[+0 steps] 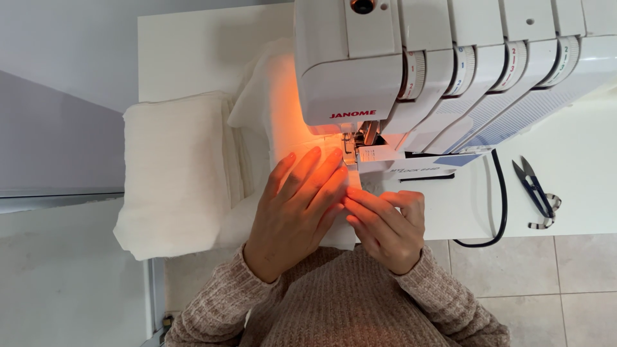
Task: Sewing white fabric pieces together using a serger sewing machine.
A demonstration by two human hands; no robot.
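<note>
Left hand [297, 204] lay flat, fingers spread, pressing white fabric [283, 109] at the overlock machine's [450, 71] presser foot [360, 144]; right hand [387, 225] pinched the fabric's edge on the bench [565, 148].

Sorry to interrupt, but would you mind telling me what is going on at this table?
A person in a knitted sweater is guiding white fabric under the presser foot of a white sewing machine. The left hand lies flat on the cloth; the right hand pinches its edge by the needle. A folded stack of cloth lies left, thread snips right.
</note>
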